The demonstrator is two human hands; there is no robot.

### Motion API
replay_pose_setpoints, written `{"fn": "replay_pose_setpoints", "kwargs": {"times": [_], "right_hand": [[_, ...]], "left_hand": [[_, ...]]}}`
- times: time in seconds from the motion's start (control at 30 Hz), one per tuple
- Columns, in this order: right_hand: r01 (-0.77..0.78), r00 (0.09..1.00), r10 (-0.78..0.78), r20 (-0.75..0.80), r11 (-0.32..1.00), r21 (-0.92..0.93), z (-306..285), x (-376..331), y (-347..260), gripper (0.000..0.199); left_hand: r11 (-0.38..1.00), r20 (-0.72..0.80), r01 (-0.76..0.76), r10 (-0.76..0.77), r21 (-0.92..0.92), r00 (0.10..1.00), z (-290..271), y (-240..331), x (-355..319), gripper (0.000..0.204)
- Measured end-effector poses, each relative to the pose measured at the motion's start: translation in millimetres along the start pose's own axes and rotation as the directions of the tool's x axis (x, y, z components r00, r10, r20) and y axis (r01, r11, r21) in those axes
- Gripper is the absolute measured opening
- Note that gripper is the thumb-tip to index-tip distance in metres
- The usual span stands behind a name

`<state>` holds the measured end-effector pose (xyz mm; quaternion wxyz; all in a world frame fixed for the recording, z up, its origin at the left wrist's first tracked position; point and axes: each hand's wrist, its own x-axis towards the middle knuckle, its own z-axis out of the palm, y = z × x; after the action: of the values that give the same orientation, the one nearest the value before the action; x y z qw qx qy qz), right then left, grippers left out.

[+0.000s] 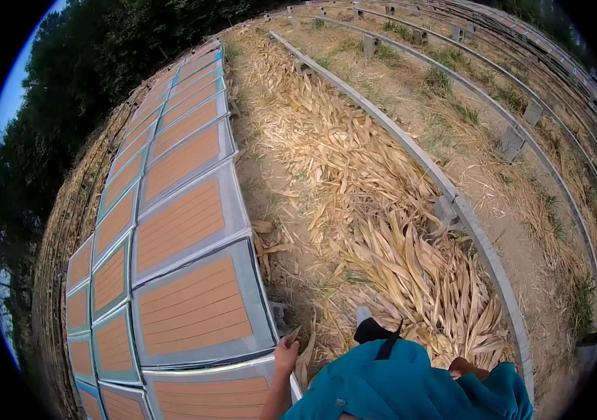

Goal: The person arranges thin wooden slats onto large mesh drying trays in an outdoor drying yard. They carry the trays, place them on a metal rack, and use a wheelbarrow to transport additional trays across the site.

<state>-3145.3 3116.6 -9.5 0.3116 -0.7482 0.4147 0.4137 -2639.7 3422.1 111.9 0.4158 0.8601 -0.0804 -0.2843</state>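
My left hand (286,352) is at the right edge of a row of framed drying screens, by the seam between the nearest screen (165,379) and the one beyond it (262,308). Its fingers are bent together; what they grip, if anything, is too small to make out. Each screen bears an orange-brown rectangular sheet (193,304) marked with thin parallel lines. My right hand (463,365) shows only in part beside my teal clothing, its fingers mostly hidden.
Dry corn husks (410,259) cover the ground ahead and to the right. A long pale rail (421,155) on concrete blocks (445,210) curves along my right, with more rails (515,124) beyond. Dark trees (53,119) stand at the far left.
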Motion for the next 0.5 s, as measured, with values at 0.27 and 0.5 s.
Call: {"fn": "replay_pose_setpoints", "kwargs": {"times": [0.27,0.5], "right_hand": [[0.381,0.830,-0.238,-0.504,0.902,0.202,-387.7,183.2,-310.3,0.041],[0.498,0.767,-0.239,-0.595,0.807,0.318,-614.6,316.9,-480.3,0.033]], "left_hand": [[0.492,0.468,-0.295,-0.275,0.819,0.840,-60.6,-124.0,126.1,0.020],[0.632,0.299,0.029,-0.406,0.774,0.864,-74.5,-59.1,379.5,0.022]]}}
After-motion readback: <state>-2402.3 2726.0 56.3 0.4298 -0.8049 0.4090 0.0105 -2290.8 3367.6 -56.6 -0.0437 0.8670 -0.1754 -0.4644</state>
